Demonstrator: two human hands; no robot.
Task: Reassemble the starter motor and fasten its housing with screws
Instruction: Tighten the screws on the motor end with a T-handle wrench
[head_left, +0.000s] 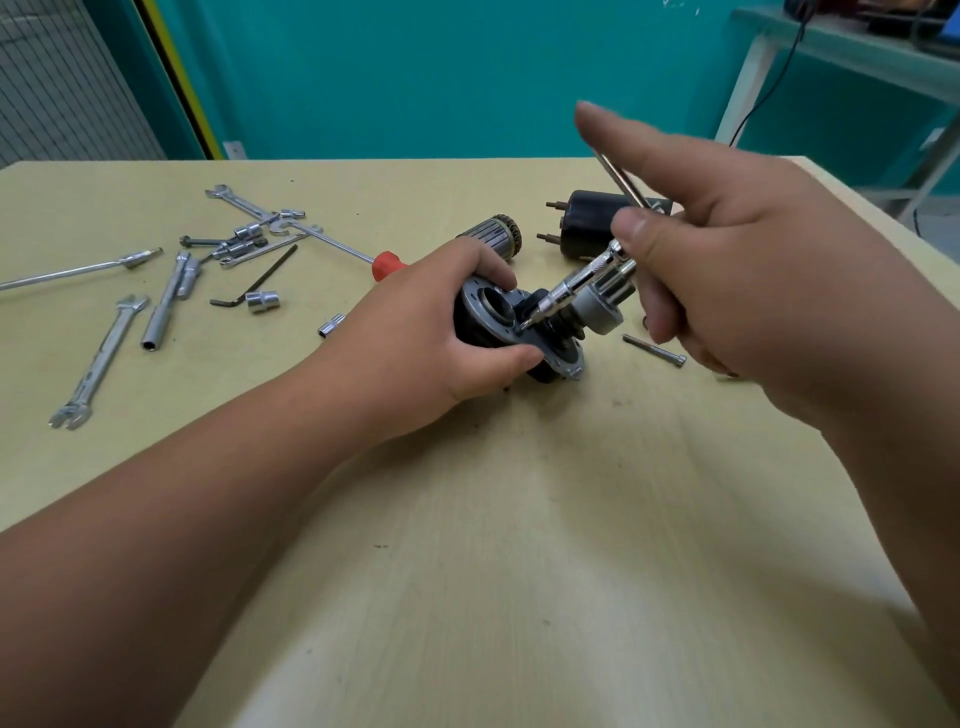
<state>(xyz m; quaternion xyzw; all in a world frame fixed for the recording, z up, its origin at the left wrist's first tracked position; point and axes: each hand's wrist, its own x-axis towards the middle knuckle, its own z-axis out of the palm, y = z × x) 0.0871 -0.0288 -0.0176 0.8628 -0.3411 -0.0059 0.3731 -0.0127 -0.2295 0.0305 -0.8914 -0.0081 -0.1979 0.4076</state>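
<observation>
Pale yellow tabletop (467, 519) against a teal wall, both forearms coming in from the bottom. One starter motor housing (563, 361) lies on its side between the hands. The left hand (431, 338) is wrapped tight round its flanged end, thumb underneath. The right hand (737, 270) pinches one silver bit driver (571, 283) between thumb and curled fingers, index finger sticking straight up, driver tip sitting on the flange face. That hand hides part of one black cylinder (587, 228) behind it, and one armature (493, 228) pokes out just past the left knuckles. Left of the left hand are at least three spanners (98, 358), one red-handled screwdriver (387, 265), one black hex key (260, 278) and two stray sockets (262, 301). One loose bolt (654, 351) lies just below the right fingers
</observation>
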